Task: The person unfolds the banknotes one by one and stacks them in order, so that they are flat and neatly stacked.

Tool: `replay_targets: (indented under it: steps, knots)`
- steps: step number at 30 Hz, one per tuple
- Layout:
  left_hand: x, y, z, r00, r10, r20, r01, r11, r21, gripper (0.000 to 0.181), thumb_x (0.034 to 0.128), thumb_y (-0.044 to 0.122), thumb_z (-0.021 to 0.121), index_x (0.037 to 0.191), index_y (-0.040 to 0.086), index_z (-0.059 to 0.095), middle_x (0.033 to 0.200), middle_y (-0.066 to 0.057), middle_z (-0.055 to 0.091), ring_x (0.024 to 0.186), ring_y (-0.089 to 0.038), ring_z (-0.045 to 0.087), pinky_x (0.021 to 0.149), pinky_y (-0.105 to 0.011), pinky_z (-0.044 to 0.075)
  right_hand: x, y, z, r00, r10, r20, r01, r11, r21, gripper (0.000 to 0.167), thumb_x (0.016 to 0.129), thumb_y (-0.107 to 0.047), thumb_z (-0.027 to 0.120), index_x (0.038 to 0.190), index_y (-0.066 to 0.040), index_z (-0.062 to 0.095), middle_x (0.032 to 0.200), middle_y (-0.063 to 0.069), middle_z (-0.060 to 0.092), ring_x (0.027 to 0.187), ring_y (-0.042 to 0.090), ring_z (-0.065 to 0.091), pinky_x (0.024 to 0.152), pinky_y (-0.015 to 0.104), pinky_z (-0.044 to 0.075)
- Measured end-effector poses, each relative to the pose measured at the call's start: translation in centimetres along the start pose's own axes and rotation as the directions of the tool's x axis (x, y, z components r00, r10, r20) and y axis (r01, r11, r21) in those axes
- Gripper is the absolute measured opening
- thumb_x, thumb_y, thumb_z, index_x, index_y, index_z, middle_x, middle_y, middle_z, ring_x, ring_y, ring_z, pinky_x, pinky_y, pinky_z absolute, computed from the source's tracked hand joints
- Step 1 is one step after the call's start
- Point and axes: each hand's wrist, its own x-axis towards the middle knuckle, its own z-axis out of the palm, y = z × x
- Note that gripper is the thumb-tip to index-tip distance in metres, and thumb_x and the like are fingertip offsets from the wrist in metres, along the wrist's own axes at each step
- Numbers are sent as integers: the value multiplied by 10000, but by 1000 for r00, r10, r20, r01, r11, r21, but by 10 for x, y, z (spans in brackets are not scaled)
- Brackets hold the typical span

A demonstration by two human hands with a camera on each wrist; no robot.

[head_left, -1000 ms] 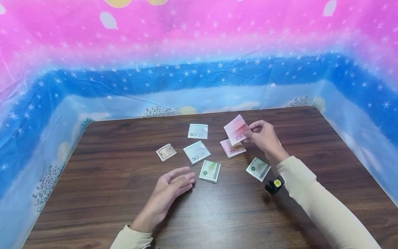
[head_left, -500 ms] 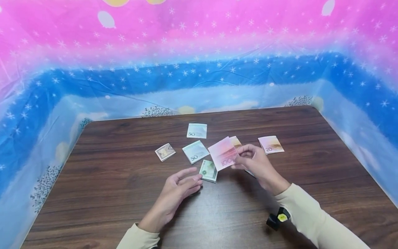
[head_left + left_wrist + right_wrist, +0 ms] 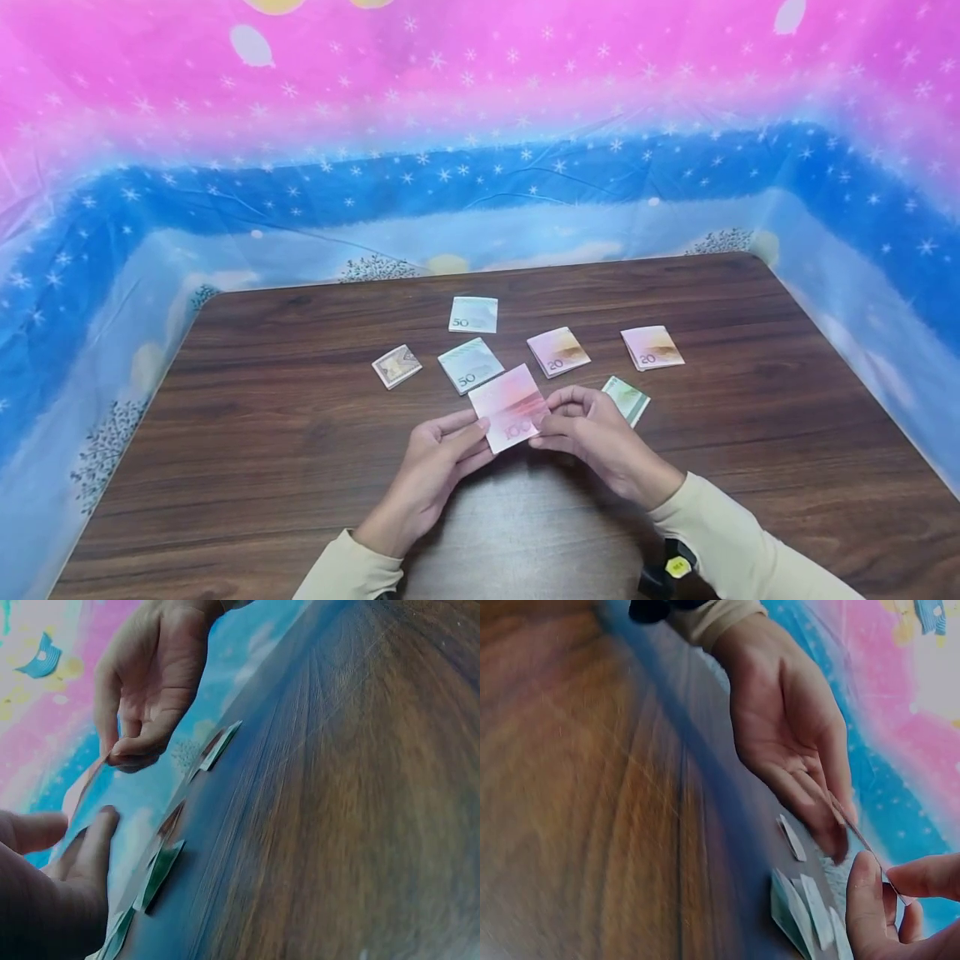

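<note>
A person's left hand (image 3: 431, 475) has a grip on the left edge of a pink 100 note (image 3: 512, 404), thumb on top and fingers beneath, while the right hand (image 3: 603, 442) pinches the right edge between thumb and fingers. The note is up off the surface (image 3: 247, 433), over the middle, midway between the left and right edges, and folded so nearly square that I can't pick out a long axis; the printed 100 runs along the side toward the person, and the whole thing is turned so its far side climbs to the right. Underneath, the surface is dark wood grain with rounded far corners. Starting nearest the left edge, there's a small brown note (image 3: 396, 367), then a farther 50 note (image 3: 473, 315) by the far edge and a nearer 50 note (image 3: 470, 364) just beyond the pink one, then a first 20 note (image 3: 558, 351), a green note (image 3: 625, 400) partly hidden by the right hand, and a second 20 note (image 3: 652, 347) nearest the right edge. A snowflake-printed cloth (image 3: 480, 108) hangs beyond the left, far and right edges, pink up high, blue across the middle and pale lower down.
</note>
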Motion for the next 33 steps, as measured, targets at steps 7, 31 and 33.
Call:
replay_targets:
  steps: [7,31,33]
  knots:
    - [-2,5,3,996,24,-90,-18,998,66,380,943,14,653,1263,-175,573,1045,-205,725,888,-179,725,824,-305,617,-4,5,5,1000,-13,-18,12,999,-31,278,865,122,648,1081,92,476,907,104,591,800,203,676,830,376,629]
    - [-7,18,13,997,61,40,-67,982,177,406,931,76,701,1261,-134,596,1155,-288,688,956,-269,732,857,-385,618,-17,5,16,997,-39,63,56,955,-291,601,899,-252,791,1373,42,567,1203,164,709,1097,235,688,933,308,550]
    - [-6,18,14,997,54,55,-63,982,176,412,930,114,718,1251,-116,600,1154,-277,694,962,-272,732,855,-385,618,-18,5,16,996,-31,81,53,958,-282,616,894,-265,796,1377,40,564,1227,161,699,1120,237,680,973,323,536]
